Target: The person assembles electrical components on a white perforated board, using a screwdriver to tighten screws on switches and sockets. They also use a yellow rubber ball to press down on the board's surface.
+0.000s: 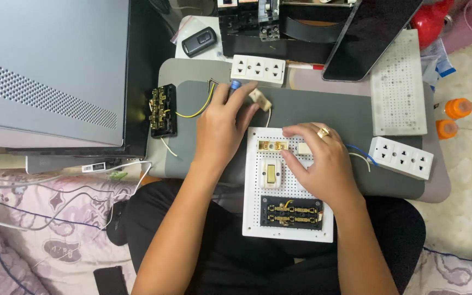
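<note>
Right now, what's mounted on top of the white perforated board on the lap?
On the white perforated board: a cream switch, a black terminal block, and a brass-contact part. The right hand covers the board's upper right.

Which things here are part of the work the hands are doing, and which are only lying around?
In use:
left hand holding a small cream part
right hand resting on the white perforated board
cream switch
black terminal block on the board

Lying about:
white socket strip
second socket strip
spare perforated board
car key fob
orange bottles
</note>
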